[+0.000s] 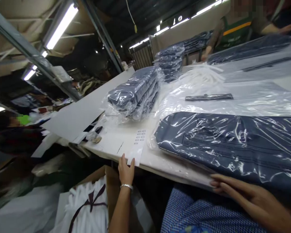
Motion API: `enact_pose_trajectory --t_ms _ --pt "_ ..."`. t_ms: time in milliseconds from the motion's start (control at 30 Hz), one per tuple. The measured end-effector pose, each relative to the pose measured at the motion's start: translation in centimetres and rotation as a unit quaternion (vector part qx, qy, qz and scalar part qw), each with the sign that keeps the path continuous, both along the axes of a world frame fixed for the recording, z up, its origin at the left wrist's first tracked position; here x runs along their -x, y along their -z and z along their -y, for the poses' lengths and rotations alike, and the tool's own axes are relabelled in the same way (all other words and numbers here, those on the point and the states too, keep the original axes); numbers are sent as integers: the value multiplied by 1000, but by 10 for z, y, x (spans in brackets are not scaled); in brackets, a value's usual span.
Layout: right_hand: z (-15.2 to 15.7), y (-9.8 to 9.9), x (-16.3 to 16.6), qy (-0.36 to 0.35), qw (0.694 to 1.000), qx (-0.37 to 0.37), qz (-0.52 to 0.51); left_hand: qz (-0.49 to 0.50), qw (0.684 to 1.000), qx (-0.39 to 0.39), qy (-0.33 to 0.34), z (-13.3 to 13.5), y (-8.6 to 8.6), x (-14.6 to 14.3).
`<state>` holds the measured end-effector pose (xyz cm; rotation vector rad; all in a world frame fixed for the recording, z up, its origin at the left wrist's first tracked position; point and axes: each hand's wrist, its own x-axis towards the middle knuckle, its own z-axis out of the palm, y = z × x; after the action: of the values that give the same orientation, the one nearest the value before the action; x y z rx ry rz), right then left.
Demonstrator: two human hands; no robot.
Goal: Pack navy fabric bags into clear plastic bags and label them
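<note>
My left hand (pixel 126 171) rests at the table's front edge, its fingers apart, touching the lower end of a white sheet of small printed labels (pixel 141 142). A silvery bracelet circles that wrist. At the lower right, my right hand (pixel 247 195) is stretched out at the table edge, fingertips near the lower side of a bagged garment. Nothing plainly shows between its fingers. The dark blue folded garment in clear plastic (pixel 223 139) lies flat on the table. Behind it is another clear plastic bag (pixel 254 94) with a dark strip (pixel 208 97) across it.
Bagged dark blue garments (pixel 135 87) are stacked mid-table, with another stack (pixel 169 61) behind. White strips (pixel 203 72) lie in a heap. Below on the left stands a cardboard box (pixel 110 184) beside white rolls tied with dark ribbon (pixel 87 207). A co-worker (pixel 235 35) stands across the table.
</note>
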<state>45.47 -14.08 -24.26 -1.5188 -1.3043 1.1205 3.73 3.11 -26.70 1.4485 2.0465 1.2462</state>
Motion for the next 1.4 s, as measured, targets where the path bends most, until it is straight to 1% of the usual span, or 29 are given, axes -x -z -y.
enact_pose_trajectory --t_ms 67,100,167,267,333,400,467,533,567,600,633,667,733,767,800,833,867,967,1033,1100,1233,1333,1400 --pt "-37 -12 47 -105 987 52 -107 65 998 17 -17 -1 9 7" --pt "-55 -15 69 -139 976 62 -155 105 994 24 -25 -1 12 7" --pt "-89 -13 109 -165 956 77 -230 185 982 31 -38 1 17 4" --pt "-130 1 158 -157 920 130 -335 285 957 30 -36 16 15 -6" --pt "-149 10 184 -142 895 163 -390 330 943 29 -23 35 9 -14" --pt "-163 15 206 -134 877 178 -425 372 927 33 -14 59 3 -23" --pt "-173 17 223 -123 871 181 -439 425 904 47 -10 84 0 -31" --pt "-179 20 236 -111 875 177 -436 466 882 75 0 108 -1 -34" --pt "-181 22 240 -103 879 178 -431 471 877 91 6 117 -1 -33" --pt "-182 25 243 -98 881 181 -425 457 884 104 8 124 -1 -30" --pt "-182 28 246 -95 884 182 -421 419 901 108 3 129 -2 -26" --pt "-182 30 247 -93 886 182 -416 357 929 99 -9 131 -5 -21" --pt "-181 34 248 -91 890 178 -410 174 983 49 -28 127 -13 -13" --pt "-180 35 248 -91 892 176 -407 80 996 20 -23 121 -18 -10" --pt "-179 35 247 -93 893 174 -405 9 1000 -3 -6 113 -24 -10" --pt "-178 34 247 -96 893 172 -405 -33 999 -19 18 104 -29 -11" --pt "-177 33 247 -99 893 170 -405 -49 997 -30 44 93 -33 -14" --pt "-173 29 245 -110 890 161 -411 -35 994 -50 91 61 -37 -27" --pt "-171 27 245 -123 885 144 -426 -14 993 -52 101 44 -33 -35" --pt "-169 28 244 -135 876 122 -447 18 994 -45 100 34 -27 -39" --pt "-167 30 244 -154 864 79 -473 64 994 -42 75 29 -19 -41" --pt "-165 30 246 -160 865 56 -472 95 993 -45 55 29 -16 -41" --pt "-164 30 246 -158 869 53 -467 129 989 -50 49 29 -15 -41"
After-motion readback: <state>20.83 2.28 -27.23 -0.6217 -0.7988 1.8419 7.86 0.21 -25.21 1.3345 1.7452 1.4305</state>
